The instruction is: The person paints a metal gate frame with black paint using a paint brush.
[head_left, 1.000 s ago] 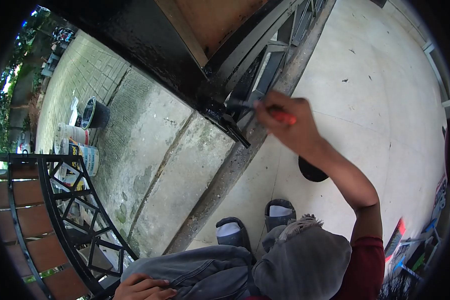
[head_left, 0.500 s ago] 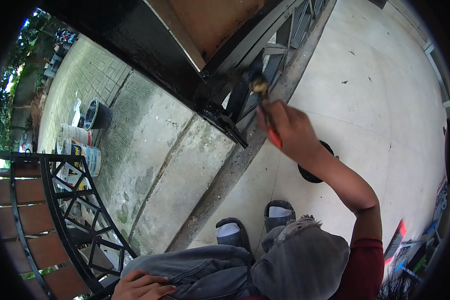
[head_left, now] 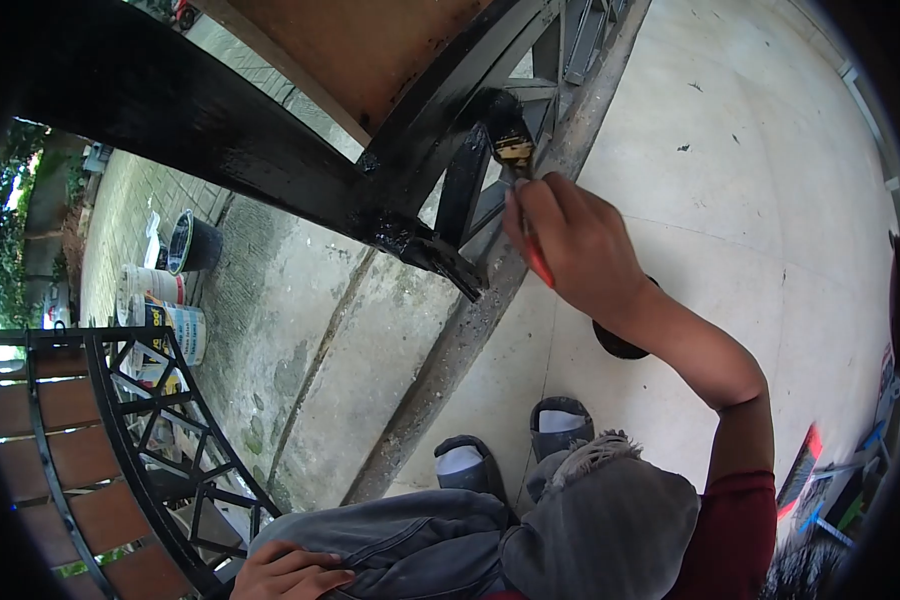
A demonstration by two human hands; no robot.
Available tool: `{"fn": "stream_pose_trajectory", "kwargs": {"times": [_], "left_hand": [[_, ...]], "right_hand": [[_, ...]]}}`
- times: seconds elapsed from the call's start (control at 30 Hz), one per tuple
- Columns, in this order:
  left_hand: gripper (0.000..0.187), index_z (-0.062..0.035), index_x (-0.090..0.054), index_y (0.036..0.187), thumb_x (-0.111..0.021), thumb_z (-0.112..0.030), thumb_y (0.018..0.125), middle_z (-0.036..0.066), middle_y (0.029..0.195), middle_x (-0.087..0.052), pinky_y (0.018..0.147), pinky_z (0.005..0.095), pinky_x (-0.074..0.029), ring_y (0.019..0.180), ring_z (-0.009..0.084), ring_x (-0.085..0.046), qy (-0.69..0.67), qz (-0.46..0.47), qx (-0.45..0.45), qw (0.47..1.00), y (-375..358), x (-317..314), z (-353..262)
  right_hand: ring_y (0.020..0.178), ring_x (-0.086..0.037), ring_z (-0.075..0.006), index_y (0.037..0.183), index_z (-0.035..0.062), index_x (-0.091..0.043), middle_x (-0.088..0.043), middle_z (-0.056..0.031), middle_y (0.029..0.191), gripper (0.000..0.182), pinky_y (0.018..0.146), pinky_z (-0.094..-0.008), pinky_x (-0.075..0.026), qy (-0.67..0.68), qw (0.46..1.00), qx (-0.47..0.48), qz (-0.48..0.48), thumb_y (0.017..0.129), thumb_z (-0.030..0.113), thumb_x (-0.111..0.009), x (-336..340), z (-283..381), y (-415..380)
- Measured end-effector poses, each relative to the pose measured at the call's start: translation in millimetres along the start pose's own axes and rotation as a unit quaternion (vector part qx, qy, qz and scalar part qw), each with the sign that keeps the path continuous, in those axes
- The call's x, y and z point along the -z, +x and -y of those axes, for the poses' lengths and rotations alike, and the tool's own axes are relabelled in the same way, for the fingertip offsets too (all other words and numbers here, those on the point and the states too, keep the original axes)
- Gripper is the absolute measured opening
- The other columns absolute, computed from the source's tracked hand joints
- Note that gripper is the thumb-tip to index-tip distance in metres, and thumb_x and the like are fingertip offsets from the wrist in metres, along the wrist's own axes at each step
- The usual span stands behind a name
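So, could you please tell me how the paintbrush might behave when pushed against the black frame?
The paintbrush would probably give at its dark bristles, which look coated in black paint. It may slide easily, since the black frame looks glossy and wet. The handle, gripped in the right hand, looks slim and solid, so it should hardly flex.

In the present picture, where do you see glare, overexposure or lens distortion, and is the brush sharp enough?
Head view: small highlights glint on the glossy black metal beam; white patches burn out beside the green leafy foliage at far left; dark rounded corners suggest a wide-angle lens; the red-handled, black-bristled paintbrush reads fairly clearly.
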State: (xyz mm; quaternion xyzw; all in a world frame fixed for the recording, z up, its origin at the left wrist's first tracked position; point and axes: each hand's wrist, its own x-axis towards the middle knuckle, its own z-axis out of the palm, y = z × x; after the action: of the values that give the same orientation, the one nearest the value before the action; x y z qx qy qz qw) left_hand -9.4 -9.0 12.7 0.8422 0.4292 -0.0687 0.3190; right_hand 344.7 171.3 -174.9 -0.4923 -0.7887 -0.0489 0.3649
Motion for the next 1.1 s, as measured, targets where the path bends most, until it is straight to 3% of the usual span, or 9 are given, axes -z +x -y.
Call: {"fn": "stream_pose_trajectory", "kwargs": {"times": [0.1,0.27,0.43,0.63,0.8,0.83,0.93,0.97,1.1], "left_hand": [[0.041,-0.0072,-0.071,0.107,-0.073,-0.03,0.073,0.01,0.107,-0.069,0.096,0.0464,-0.049,0.102,0.0323,-0.066,0.003,0.007,-0.007,1.0,1,-2,2],[0.038,-0.0092,-0.073,0.103,-0.073,-0.032,0.072,0.008,0.105,-0.07,0.094,0.0453,-0.049,0.101,0.032,-0.066,-0.002,0.022,-0.039,0.999,-1,-2,10],[0.038,-0.012,-0.075,0.101,-0.073,-0.035,0.071,0.006,0.105,-0.072,0.094,0.0445,-0.05,0.103,0.0314,-0.066,0.008,0.044,0.075,0.996,-4,-4,6],[0.037,-0.0126,-0.075,0.1,-0.071,-0.035,0.071,0.006,0.103,-0.072,0.094,0.0448,-0.049,0.102,0.03,-0.066,-0.017,0.035,0.045,0.998,6,-2,10],[0.031,-0.0138,-0.075,0.098,-0.066,-0.034,0.075,0.004,0.1,-0.072,0.094,0.0433,-0.049,0.101,0.0293,-0.066,0.018,0.0,0.017,1.0,12,-3,7],[0.029,-0.0138,-0.074,0.096,-0.064,-0.034,0.077,0.004,0.098,-0.072,0.094,0.0431,-0.05,0.099,0.0295,-0.067,0.022,-0.009,0.034,0.999,14,-3,4],[0.027,-0.0141,-0.074,0.094,-0.062,-0.033,0.079,0.004,0.095,-0.072,0.088,0.0432,-0.051,0.098,0.0289,-0.067,0.036,-0.057,0.052,0.996,19,-7,1],[0.027,-0.0141,-0.074,0.094,-0.062,-0.033,0.079,0.004,0.095,-0.072,0.088,0.0432,-0.051,0.098,0.0289,-0.067,0.036,-0.058,0.052,0.996,19,-8,2],[0.027,-0.0106,-0.071,0.099,-0.063,-0.031,0.084,0.008,0.099,-0.07,0.084,0.044,-0.051,0.095,0.0285,-0.066,-0.061,-0.005,0.052,0.997,23,-6,25]], "right_hand": [[0.061,-0.061,-0.0224,0.092,0.0017,-0.052,-0.056,-0.0093,0.078,0.019,0.054,-0.0337,-0.051,0.033,0.996,0.049,0.071,0.085,-0.001,-0.069,-11,10,-12],[0.062,-0.062,-0.0208,0.092,0.0042,-0.052,-0.056,-0.0085,0.076,0.018,0.053,-0.032,-0.052,0.004,0.999,0.052,-0.003,0.083,0.002,-0.068,-12,3,-5],[0.066,-0.065,-0.0214,0.094,0.0035,-0.054,-0.058,-0.0095,0.078,0.019,0.055,-0.0304,-0.055,0.012,0.999,0.046,0.018,0.081,0.004,-0.068,2,4,-4],[0.06,-0.06,-0.0214,0.092,0.003,-0.053,-0.055,-0.0056,0.074,0.017,0.051,-0.033,-0.049,0.051,0.991,0.105,0.058,0.085,0.003,-0.068,-3,5,-5],[0.051,-0.061,-0.0186,0.082,0.0051,-0.053,-0.055,-0.0056,0.06,0.018,0.046,-0.0305,-0.047,0.128,0.989,0.056,0.046,0.085,-0.001,-0.069,-24,16,-20],[0.051,-0.062,-0.0171,0.078,0.0036,-0.052,-0.056,-0.0066,0.058,0.019,0.046,-0.0283,-0.046,0.312,0.944,-0.097,0.052,0.086,-0.002,-0.068,-21,9,-11],[0.052,-0.063,-0.0175,0.079,0.0006,-0.053,-0.057,-0.0064,0.06,0.018,0.047,-0.0282,-0.045,0.271,0.949,-0.161,-0.028,0.086,-0.001,-0.07,4,-2,13],[0.049,-0.061,-0.0215,0.087,0.0039,-0.055,-0.057,-0.0069,0.06,0.01,0.045,-0.0329,-0.047,0.182,0.977,-0.069,-0.09,0.088,0.004,-0.066,9,-3,16],[0.049,-0.06,-0.0227,0.086,0.0047,-0.055,-0.057,-0.0056,0.06,0.014,0.044,-0.0328,-0.047,0.116,0.99,0.079,-0.035,0.083,0.002,-0.068,-26,-3,-19]]}}
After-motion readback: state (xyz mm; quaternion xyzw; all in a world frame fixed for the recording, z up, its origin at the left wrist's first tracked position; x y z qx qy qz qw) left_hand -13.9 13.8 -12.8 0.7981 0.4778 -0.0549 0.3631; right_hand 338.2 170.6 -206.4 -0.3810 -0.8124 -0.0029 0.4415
